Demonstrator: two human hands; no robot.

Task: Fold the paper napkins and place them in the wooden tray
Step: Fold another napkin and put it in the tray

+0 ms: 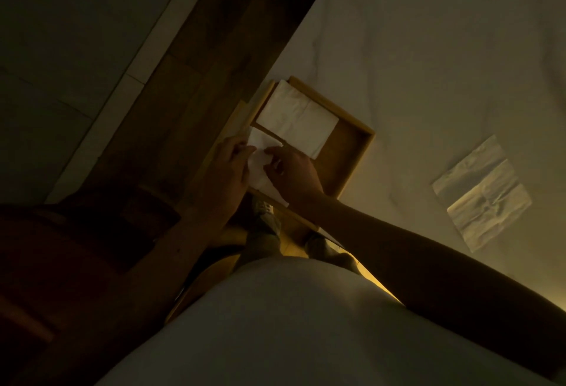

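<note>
The wooden tray (pixel 352 159) lies on a white-covered surface near its left edge, seen in dim light. A folded white napkin (pixel 295 119) rests inside it at the far end. A second white napkin (pixel 260 160) sits at the tray's near left corner, between my two hands. My left hand (pixel 223 171) presses on its left side, fingertips on the paper. From the right, my right hand (pixel 291 171) pinches the same napkin. An unfolded, creased napkin (pixel 482 194) lies flat on the surface to the right of the tray.
The white-covered surface (pixel 444 49) fills the right and top. A dark wooden floor strip (pixel 214 49) and pale tiles (pixel 76 49) lie to the left. My white shirt (pixel 306 324) fills the bottom, with my shoes (pixel 266 217) below the tray.
</note>
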